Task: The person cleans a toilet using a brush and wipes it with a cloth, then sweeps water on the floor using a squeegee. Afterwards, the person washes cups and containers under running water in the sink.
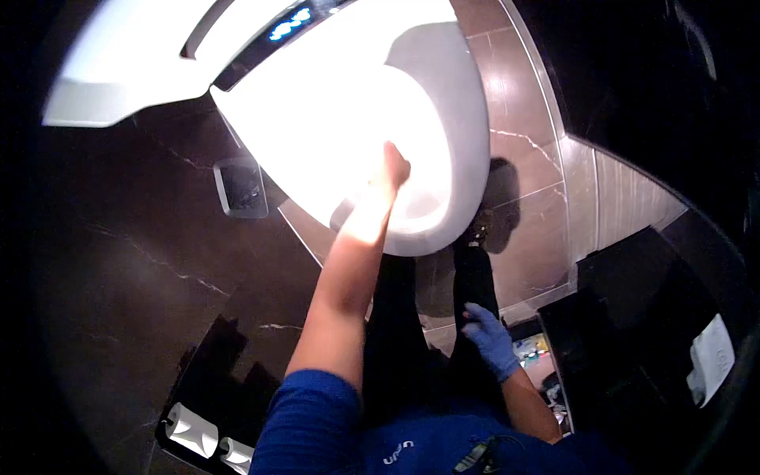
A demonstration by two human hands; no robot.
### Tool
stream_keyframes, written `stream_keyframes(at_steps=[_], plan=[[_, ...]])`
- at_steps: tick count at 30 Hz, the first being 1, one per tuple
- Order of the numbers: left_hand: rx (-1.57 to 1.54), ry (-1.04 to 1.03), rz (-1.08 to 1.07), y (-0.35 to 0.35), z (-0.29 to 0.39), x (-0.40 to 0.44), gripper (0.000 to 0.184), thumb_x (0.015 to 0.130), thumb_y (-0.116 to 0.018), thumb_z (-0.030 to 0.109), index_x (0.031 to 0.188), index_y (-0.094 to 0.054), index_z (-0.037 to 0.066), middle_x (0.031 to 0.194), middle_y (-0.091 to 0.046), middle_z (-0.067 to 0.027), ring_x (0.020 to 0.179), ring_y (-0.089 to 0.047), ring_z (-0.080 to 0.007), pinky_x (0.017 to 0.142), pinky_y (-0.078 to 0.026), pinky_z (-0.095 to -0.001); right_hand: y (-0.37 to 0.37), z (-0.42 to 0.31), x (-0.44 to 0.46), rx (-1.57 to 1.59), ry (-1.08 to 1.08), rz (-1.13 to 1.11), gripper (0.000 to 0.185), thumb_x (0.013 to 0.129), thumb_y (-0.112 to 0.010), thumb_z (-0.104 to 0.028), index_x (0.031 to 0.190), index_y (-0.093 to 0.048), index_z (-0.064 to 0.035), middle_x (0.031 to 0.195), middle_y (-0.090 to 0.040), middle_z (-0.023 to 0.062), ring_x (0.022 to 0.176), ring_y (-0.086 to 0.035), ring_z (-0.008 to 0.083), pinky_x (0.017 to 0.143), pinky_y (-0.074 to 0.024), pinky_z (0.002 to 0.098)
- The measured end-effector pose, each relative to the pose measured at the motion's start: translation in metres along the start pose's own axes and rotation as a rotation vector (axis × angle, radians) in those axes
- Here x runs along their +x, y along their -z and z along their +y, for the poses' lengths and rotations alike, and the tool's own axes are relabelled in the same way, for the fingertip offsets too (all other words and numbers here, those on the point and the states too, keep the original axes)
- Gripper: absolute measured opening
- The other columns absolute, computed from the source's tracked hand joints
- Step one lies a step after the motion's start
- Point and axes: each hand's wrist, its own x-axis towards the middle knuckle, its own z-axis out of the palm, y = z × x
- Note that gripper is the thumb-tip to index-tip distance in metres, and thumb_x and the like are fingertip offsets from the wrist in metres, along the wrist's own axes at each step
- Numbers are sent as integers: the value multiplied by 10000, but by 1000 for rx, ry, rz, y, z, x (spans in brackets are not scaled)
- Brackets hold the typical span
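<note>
My left hand (pixel 393 168), bare, reaches over the white toilet (pixel 465 103). Its fingers look curled in, and strong glare hides what they hold, if anything. A blue sleeve covers my upper arm. At the lower right, beside my leg in black trousers (pixel 475 285), hangs my right hand (pixel 491 344) in a blue glove. Its fingers are loosely bent and a little apart, with nothing seen in them. The toilet's top surface and bowl area are washed out by light, so their details are hard to make out.
A lit display (pixel 290 25) glows at the toilet's back. A small clear-rimmed bin (pixel 241 188) stands left on dark tiles. Toilet rolls (pixel 192 430) hang lower left. An open compartment (pixel 538 364) with mixed items is lower right, near a white folded cloth or paper (pixel 712 360).
</note>
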Motion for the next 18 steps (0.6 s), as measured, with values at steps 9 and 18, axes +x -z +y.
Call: stream_keyframes(at_steps=[9,18], plan=[[313,-277,61,11,-17,-48,319,823,-326,152,1053,-462,-23,952,-528,-262,924,-534,-304,773,-432,-375,13,188,-53,192,-229,167,345,729,-516,-6,1071,-495,-50,908,-552,81,770,-537,139,682,-454,238],[952,-191,302,112,-3,-131,176,739,-470,99,860,-560,8,788,-587,-184,717,-590,-296,630,-483,-377,40,176,-56,468,-277,258,289,749,-496,-12,1033,-521,-57,796,-545,45,623,-513,102,551,-438,210]])
